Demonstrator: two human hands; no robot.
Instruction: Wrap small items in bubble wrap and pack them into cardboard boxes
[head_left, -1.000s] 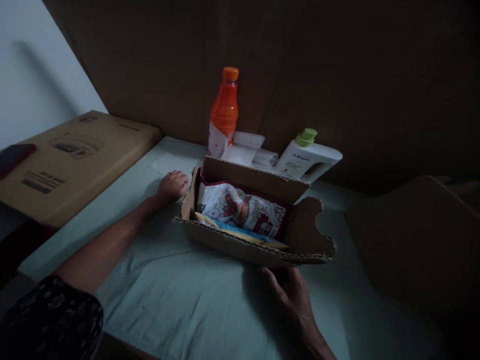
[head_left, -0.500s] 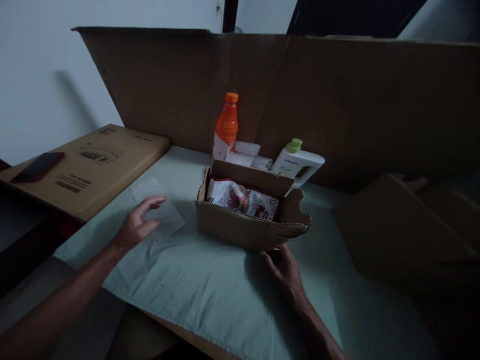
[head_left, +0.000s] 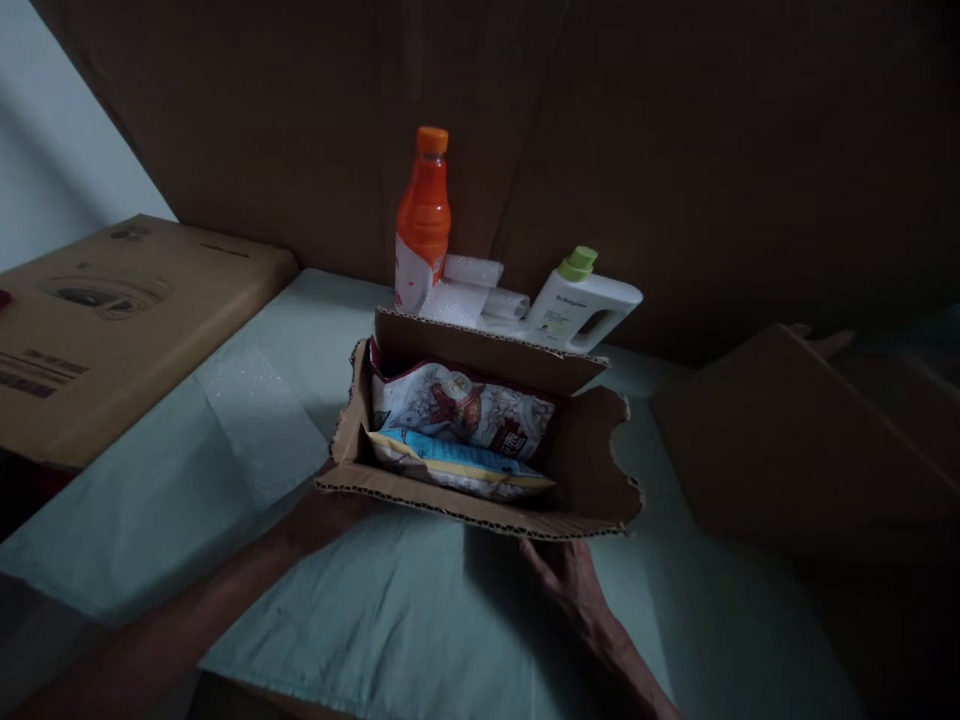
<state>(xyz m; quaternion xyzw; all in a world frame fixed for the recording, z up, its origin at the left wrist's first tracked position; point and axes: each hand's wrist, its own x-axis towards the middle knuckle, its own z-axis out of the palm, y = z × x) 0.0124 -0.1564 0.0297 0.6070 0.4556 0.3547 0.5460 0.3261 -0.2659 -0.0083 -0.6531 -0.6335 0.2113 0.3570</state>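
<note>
An open cardboard box with rough-cut edges is between my hands in the middle of the view. Inside lie a white and dark-red printed food packet and a blue and yellow packet in front of it. My left hand grips the box's front left corner from below, its fingers hidden by the cardboard. At the front right, my right hand holds the box's underside. Its thumb shows, while the other fingers are mostly covered.
Behind the box stand an orange bottle, rolls of bubble wrap and a white jug with a green cap. A bubble wrap sheet lies left on the green cloth. Cardboard boxes flank it: one flat, another dark.
My left hand has moved from above the bubble wrap sheet to the box's left corner. The box looks larger and tipped towards me, showing the blue packet. The view has shifted closer.
</note>
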